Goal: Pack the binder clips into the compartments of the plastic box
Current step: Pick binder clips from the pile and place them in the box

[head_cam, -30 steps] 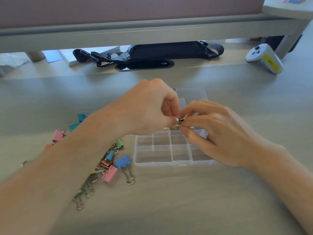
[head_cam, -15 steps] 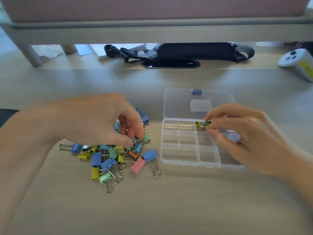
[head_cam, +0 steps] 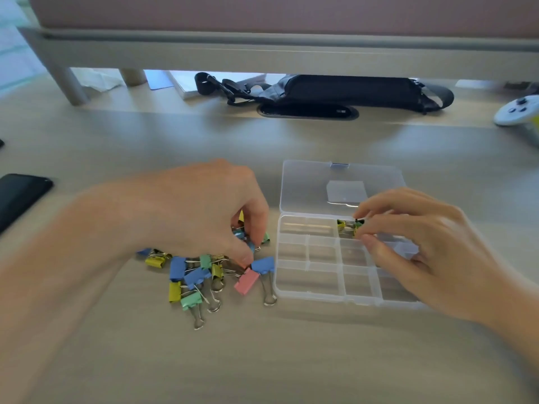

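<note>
A clear plastic box (head_cam: 309,290) with several compartments lies open on the desk, its lid (head_cam: 309,185) folded back. My right hand (head_cam: 423,243) pinches a yellow-green binder clip (head_cam: 347,225) over a back-row compartment. A pile of coloured binder clips (head_cam: 204,272) lies left of the box: blue, yellow, green and a pink one (head_cam: 246,281). My left hand (head_cam: 201,211) hovers over the pile with fingers curled down onto a clip; whether it grips it is unclear.
A black phone (head_cam: 17,196) lies at the left edge. A black strap bag (head_cam: 335,91) rests under a raised shelf (head_cam: 262,51) at the back. A white controller (head_cam: 519,112) sits at the far right.
My left hand left the right hand and moved left down onto the clip pile. My right hand carried the yellow-green clip back to the box's rear row.
</note>
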The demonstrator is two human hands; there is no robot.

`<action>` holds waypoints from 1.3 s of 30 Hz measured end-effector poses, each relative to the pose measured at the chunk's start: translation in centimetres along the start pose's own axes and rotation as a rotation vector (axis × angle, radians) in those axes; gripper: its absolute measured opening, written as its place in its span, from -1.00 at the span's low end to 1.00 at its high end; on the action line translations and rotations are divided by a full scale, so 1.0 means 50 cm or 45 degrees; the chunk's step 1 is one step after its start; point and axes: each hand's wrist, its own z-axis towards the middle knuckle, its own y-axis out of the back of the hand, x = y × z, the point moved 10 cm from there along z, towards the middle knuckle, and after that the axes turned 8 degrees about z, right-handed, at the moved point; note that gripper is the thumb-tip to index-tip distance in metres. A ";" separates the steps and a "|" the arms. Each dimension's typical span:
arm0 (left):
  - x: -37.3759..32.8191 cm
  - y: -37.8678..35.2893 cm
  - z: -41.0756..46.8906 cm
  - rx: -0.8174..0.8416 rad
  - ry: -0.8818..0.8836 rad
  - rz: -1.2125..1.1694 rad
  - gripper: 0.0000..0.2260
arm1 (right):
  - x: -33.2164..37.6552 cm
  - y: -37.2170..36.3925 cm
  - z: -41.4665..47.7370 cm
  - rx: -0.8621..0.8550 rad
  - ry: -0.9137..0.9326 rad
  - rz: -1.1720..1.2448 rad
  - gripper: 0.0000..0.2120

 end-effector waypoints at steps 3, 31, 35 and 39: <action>-0.023 0.014 0.001 -0.032 -0.076 -0.153 -0.82 | 0.001 -0.002 0.002 0.020 0.000 0.000 -0.73; -0.177 0.045 0.061 -0.521 -0.393 -0.351 -0.87 | -0.013 -0.001 0.004 0.017 -0.067 0.101 -0.74; -0.206 0.037 0.054 -0.552 -0.491 -0.110 -0.92 | -0.015 -0.002 0.004 0.019 -0.070 0.128 -0.77; -0.208 0.039 0.056 -0.581 -0.456 -0.085 -0.94 | -0.014 0.001 0.001 -0.003 -0.059 0.149 -0.81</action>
